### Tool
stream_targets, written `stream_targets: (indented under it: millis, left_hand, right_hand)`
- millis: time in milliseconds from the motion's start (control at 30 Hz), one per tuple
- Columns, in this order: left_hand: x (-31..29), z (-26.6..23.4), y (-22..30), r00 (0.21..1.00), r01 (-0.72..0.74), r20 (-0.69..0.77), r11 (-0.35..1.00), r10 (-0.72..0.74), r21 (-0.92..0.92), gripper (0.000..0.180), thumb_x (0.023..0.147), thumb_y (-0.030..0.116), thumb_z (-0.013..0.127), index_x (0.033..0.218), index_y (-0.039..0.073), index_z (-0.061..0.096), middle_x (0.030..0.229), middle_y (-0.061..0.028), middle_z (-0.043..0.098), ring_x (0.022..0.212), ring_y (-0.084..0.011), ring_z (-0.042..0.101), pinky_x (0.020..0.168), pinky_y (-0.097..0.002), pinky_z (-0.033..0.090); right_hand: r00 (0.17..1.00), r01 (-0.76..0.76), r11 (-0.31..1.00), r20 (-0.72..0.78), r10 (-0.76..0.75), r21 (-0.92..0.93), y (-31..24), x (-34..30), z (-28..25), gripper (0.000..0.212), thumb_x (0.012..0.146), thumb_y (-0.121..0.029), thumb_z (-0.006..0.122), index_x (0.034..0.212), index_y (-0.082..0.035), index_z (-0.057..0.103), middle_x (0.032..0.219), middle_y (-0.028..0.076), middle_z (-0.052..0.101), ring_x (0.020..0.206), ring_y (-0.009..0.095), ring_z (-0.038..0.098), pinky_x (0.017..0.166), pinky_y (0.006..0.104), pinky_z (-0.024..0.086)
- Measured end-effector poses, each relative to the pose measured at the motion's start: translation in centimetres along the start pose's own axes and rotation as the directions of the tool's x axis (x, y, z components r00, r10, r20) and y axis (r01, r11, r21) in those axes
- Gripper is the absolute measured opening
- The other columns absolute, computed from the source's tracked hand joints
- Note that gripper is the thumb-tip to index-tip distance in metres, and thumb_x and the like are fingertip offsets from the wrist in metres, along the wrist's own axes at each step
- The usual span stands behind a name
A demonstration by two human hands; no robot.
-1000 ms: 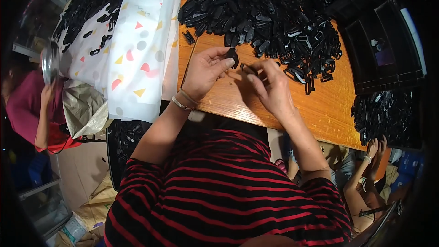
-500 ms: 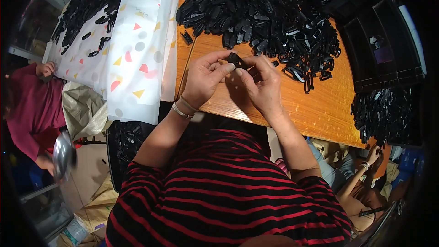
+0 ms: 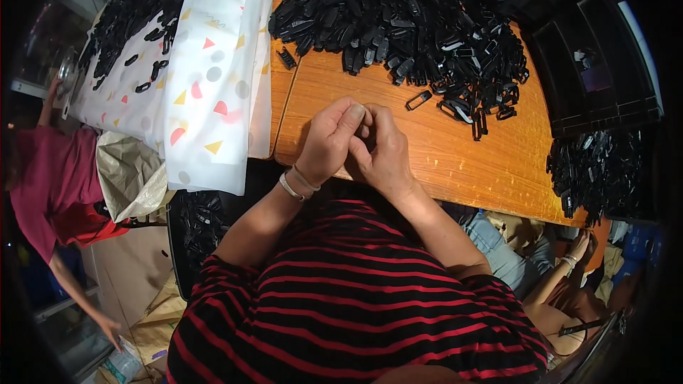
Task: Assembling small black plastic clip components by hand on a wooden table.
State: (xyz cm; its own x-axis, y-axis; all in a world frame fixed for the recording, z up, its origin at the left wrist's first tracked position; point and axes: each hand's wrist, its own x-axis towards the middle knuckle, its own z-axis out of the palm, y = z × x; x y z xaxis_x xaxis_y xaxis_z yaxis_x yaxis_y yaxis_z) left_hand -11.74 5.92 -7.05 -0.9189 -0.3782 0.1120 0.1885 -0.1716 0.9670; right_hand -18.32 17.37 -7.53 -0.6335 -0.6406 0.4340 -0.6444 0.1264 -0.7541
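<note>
My left hand (image 3: 327,139) and my right hand (image 3: 388,156) meet over the near part of the wooden table (image 3: 469,171). Thumbs and fingers are pinched together on both, and whatever sits between them is hidden. A pale band circles my left wrist. Beyond my fingers spreads a large heap of small black plastic pieces (image 3: 398,21), many shaped like open frames. One loose black frame piece (image 3: 418,101) lies at the heap's near edge, just past my right hand.
White patterned sheeting (image 3: 213,85) covers the table's left part, with more black pieces beyond. A black crate (image 3: 597,71) stands at right above another pile of pieces (image 3: 594,174). A person in a maroon top (image 3: 60,171) is at left; another person's forearm (image 3: 555,277) shows lower right.
My hands have drawn closer together and slightly down; the black piece that showed between them is now hidden. The person at left now reaches down with one arm and up with the other.
</note>
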Motion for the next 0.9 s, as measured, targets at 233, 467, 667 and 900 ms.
stream_targets:
  millis: [233, 467, 667, 900]
  left_hand:
    - [1.8, -1.3, 0.2, 0.983, 0.119, 0.128, 0.988, -0.13, 0.094, 0.03, 0.1, 0.024, 0.049, 0.083, 0.001, 0.059, 0.071, -0.001, 0.058, 0.064, -0.0078, 0.052, 0.061, -0.0233, 0.044]
    - [7.4, -4.1, 2.2, 0.997, -0.02, -0.027, 0.538, 0.079, 0.843, 0.016, 0.086, 0.01, 0.063, 0.102, 0.007, 0.061, 0.082, -0.0081, 0.06, 0.074, -0.0251, 0.06, 0.067, -0.0327, 0.048]
    - [9.5, -5.7, 0.3, 0.904, -0.373, 0.344, 0.077, 0.256, 0.924, 0.023, 0.082, 0.001, 0.059, 0.103, 0.009, 0.063, 0.09, -0.0095, 0.055, 0.082, -0.0318, 0.061, 0.067, -0.0407, 0.048]
    - [8.8, -5.5, 1.7, 0.925, -0.378, 0.37, 0.133, 0.083, 0.916, 0.027, 0.082, -0.001, 0.057, 0.106, 0.01, 0.063, 0.094, -0.0105, 0.057, 0.082, -0.0338, 0.06, 0.068, -0.0418, 0.049]
  right_hand:
    - [0.981, -0.152, 0.984, 0.136, 0.139, 0.089, 0.8, 0.8, -2.5, 0.04, 0.078, -0.021, 0.077, 0.106, -0.001, 0.055, 0.083, 0.013, 0.061, 0.072, 0.03, 0.064, 0.061, 0.036, 0.051]
    - [0.976, 0.143, 0.778, 0.215, -0.009, -0.612, 4.2, 3.4, -8.5, 0.025, 0.078, -0.002, 0.068, 0.102, -0.004, 0.065, 0.098, 0.01, 0.059, 0.086, 0.03, 0.063, 0.07, 0.0405, 0.053]
    - [0.946, 0.262, 0.708, 0.32, -0.054, -0.656, 4.5, 4.3, -8.6, 0.023, 0.08, -0.001, 0.061, 0.102, -0.005, 0.065, 0.094, 0.01, 0.057, 0.09, 0.029, 0.06, 0.073, 0.0389, 0.053]
    - [0.925, 0.31, 0.749, 0.368, -0.095, -0.586, 4.2, 3.2, -8.1, 0.021, 0.08, -0.004, 0.062, 0.1, -0.006, 0.063, 0.089, 0.011, 0.055, 0.086, 0.03, 0.058, 0.071, 0.0393, 0.052]
